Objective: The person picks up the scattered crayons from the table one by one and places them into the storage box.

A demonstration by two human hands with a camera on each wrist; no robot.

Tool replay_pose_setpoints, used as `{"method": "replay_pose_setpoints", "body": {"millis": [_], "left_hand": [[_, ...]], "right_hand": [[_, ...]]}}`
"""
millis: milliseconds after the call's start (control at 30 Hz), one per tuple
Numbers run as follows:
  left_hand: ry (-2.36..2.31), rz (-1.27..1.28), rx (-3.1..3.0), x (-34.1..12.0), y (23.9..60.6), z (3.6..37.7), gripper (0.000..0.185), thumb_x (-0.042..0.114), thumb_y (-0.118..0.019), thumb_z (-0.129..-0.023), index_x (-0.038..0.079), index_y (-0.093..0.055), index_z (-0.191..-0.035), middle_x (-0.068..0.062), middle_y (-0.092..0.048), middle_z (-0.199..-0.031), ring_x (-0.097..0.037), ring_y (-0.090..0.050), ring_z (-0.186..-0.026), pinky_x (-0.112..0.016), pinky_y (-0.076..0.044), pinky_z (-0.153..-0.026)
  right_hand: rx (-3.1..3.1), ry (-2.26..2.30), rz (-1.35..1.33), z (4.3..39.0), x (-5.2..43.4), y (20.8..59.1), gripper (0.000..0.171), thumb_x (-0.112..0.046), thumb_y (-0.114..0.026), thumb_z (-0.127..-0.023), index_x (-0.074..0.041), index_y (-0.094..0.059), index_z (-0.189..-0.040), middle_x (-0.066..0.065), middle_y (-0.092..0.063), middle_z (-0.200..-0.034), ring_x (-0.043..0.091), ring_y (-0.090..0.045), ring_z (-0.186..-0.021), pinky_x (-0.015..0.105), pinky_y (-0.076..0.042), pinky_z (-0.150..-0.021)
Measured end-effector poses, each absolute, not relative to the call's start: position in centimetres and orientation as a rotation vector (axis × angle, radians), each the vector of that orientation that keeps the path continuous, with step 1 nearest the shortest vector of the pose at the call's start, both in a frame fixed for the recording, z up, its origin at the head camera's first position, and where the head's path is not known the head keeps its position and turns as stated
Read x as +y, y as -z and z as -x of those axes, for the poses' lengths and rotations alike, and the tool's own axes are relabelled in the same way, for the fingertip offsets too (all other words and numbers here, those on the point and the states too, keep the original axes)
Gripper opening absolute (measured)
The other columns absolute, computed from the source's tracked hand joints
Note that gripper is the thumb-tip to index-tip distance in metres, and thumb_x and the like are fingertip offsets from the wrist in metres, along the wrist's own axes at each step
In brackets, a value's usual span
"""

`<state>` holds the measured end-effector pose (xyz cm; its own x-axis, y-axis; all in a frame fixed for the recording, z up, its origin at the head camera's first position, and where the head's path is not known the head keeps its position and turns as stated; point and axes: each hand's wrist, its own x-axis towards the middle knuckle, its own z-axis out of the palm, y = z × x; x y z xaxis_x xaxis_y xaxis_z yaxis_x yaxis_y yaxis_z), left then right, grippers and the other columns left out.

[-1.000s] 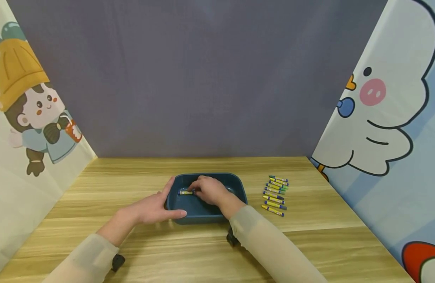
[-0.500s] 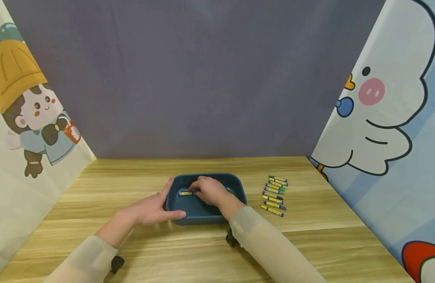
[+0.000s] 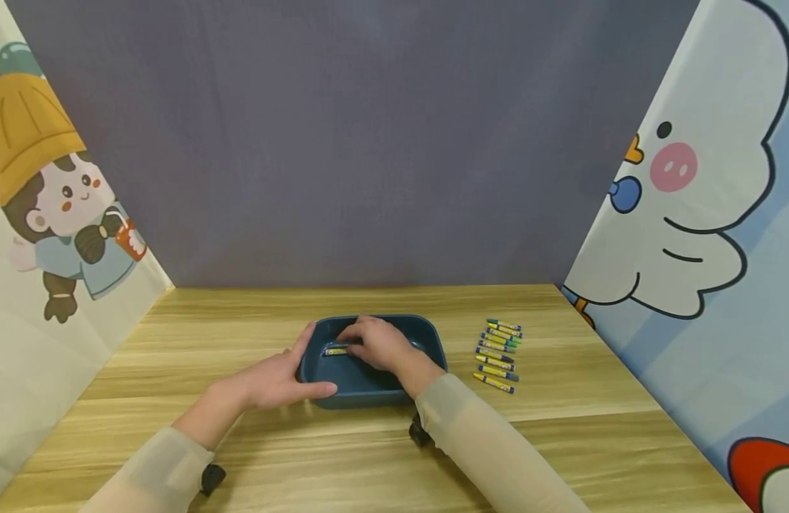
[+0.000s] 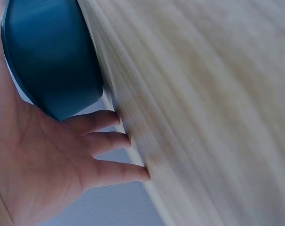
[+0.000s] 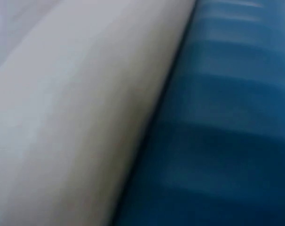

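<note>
Blue tray [image 3: 432,340] is steadied by the left hand [image 3: 275,379], fingers straight against its wall. Right hand [image 3: 378,343] pinches a crayon [image 3: 335,350] inside; releasing low prevents rolling.

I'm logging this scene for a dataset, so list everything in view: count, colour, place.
Bin: one, dark blue, middle of the table.
Crayon in bin: one, yellow and blue wrapper, inside the bin at its left end.
Row of crayons: about eight, yellow and blue wrappers, on the table right of the bin.
Table: one, light wood grain.
Backdrop: one, grey, behind the table.
Cartoon panels: two, a child in a yellow hat at left, a white duck at right.
Left hand: rests against the bin's left corner, fingers straight.
Right hand: inside the bin, fingertips at the crayon; grip unclear.
</note>
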<state>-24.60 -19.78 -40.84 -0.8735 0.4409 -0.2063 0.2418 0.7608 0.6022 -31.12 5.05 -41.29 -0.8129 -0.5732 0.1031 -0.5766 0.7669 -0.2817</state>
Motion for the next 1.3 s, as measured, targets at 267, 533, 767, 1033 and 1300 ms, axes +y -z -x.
{"method": "replay_pose_setpoints", "body": {"millis": [267, 533, 767, 1033, 1300], "left_hand": [[-0.839, -0.534, 2.624, -19.8, 40.8, 24.6, 0.130, 0.074, -0.070, -0.096, 0.022, 0.017, -0.176, -0.038, -0.038, -0.169, -0.056, -0.048, -0.151, -0.068, -0.046, -0.116], [-0.777, -0.512, 2.665, -19.5, 40.5, 24.3, 0.132, 0.079, -0.069, -0.094, 0.025, 0.020, -0.176, -0.041, -0.035, -0.169, -0.061, -0.040, -0.155, -0.071, -0.041, -0.120], [-0.753, -0.509, 2.672, -19.4, 40.5, 24.1, 0.132, 0.080, -0.068, -0.094, 0.025, 0.021, -0.175, -0.040, -0.033, -0.170, -0.061, -0.036, -0.157, -0.071, -0.038, -0.123], [-0.758, -0.518, 2.667, -19.4, 40.5, 24.2, 0.131, 0.079, -0.068, -0.095, 0.025, 0.020, -0.175, -0.039, -0.031, -0.171, -0.059, -0.040, -0.156, -0.069, -0.040, -0.122], [-0.758, -0.518, 2.668, -19.4, 40.5, 24.1, 0.131, 0.079, -0.068, -0.095, 0.024, 0.020, -0.175, -0.040, -0.031, -0.172, -0.057, -0.046, -0.152, -0.068, -0.042, -0.121]], "right_hand": [[-2.846, -0.705, -0.977, 31.3, 7.6, 38.8, 0.030, -0.028, -0.074, -0.108, -0.025, -0.078, -0.138, 0.001, -0.074, -0.131, 0.018, -0.072, -0.111, 0.041, -0.060, -0.096], [-2.751, -0.954, -0.889, 29.6, 17.1, 36.3, 0.029, -0.023, -0.073, -0.108, -0.016, -0.079, -0.135, 0.008, -0.074, -0.125, 0.008, -0.057, -0.067, 0.028, -0.050, -0.063], [-2.854, -0.981, -0.782, 26.9, 24.7, 37.9, 0.028, -0.022, -0.073, -0.108, -0.016, -0.079, -0.135, 0.007, -0.074, -0.121, 0.010, -0.059, -0.071, 0.029, -0.051, -0.063], [-2.967, -0.943, -0.822, 24.2, 30.9, 40.7, 0.030, -0.018, -0.080, -0.102, -0.010, -0.080, -0.131, 0.009, -0.077, -0.117, 0.001, -0.050, -0.066, 0.026, -0.046, -0.060], [-2.970, -0.859, -0.801, 23.4, 32.7, 41.8, 0.027, -0.017, -0.084, -0.098, -0.014, -0.083, -0.124, -0.002, -0.071, -0.103, -0.001, -0.048, -0.073, 0.025, -0.046, -0.062]]}}
